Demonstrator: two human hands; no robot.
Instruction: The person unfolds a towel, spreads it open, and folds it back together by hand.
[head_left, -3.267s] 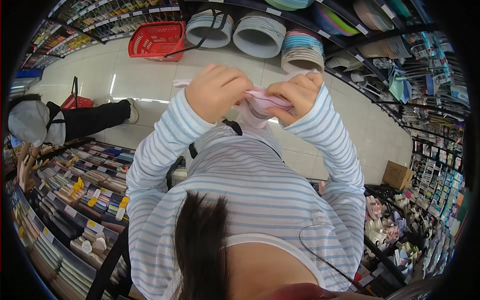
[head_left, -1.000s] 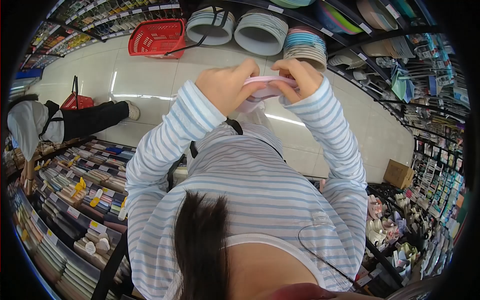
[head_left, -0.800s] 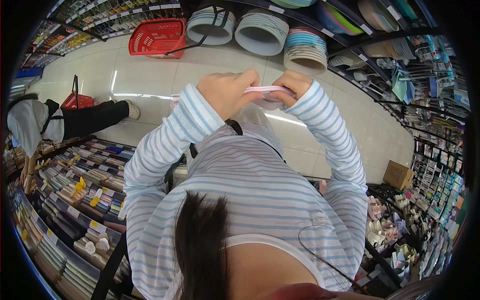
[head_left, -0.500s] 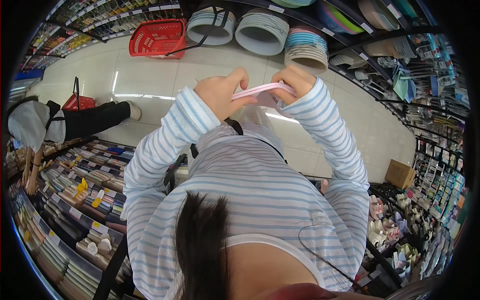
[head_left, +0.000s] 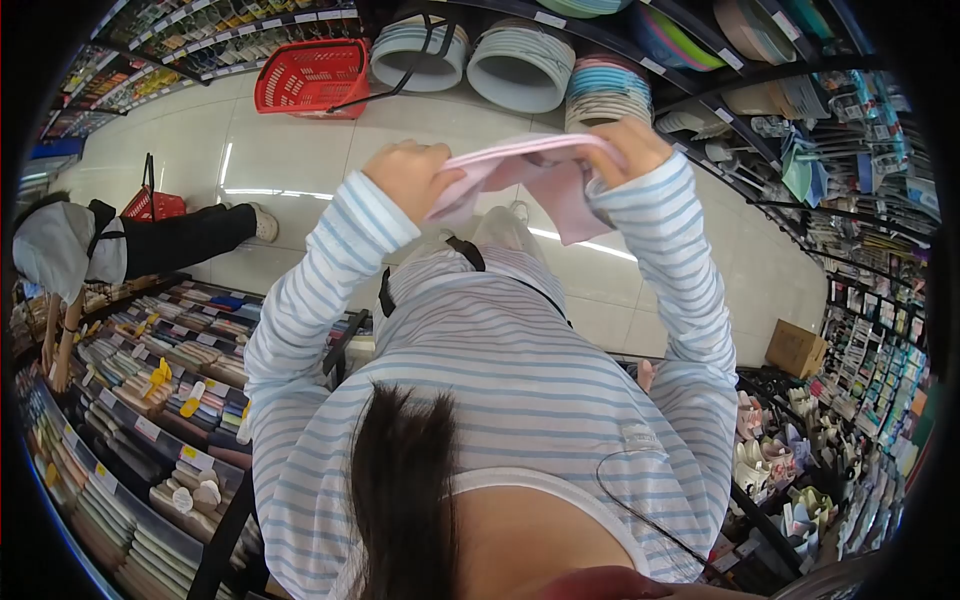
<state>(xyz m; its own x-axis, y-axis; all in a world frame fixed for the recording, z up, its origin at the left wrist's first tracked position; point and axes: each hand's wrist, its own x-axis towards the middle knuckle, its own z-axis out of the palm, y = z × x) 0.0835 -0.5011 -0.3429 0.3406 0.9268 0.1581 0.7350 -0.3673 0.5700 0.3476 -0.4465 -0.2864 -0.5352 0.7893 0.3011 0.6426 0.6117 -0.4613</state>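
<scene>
A pink cloth [head_left: 562, 200] is stretched between my two hands, out in front of my body. My left hand [head_left: 405, 178] is closed on its left end, and my right hand [head_left: 637, 150] grips the right end. The upper edge runs as a folded band from hand to hand, while loose parts hang down near each end. Some of my fingers are hidden behind the fabric.
A red shopping basket [head_left: 312, 80] stands on the tiled floor beside stacked buckets [head_left: 520, 80]. At left, a person [head_left: 120, 245] leans over shelves of folded textiles [head_left: 150, 400], near another red basket [head_left: 155, 205]. A cardboard box [head_left: 796, 347] and shoes [head_left: 765, 455] are at right.
My hands have moved apart, the right one outward and slightly up. The pink cloth has gone from a narrow folded strip to a wider piece with hanging parts.
</scene>
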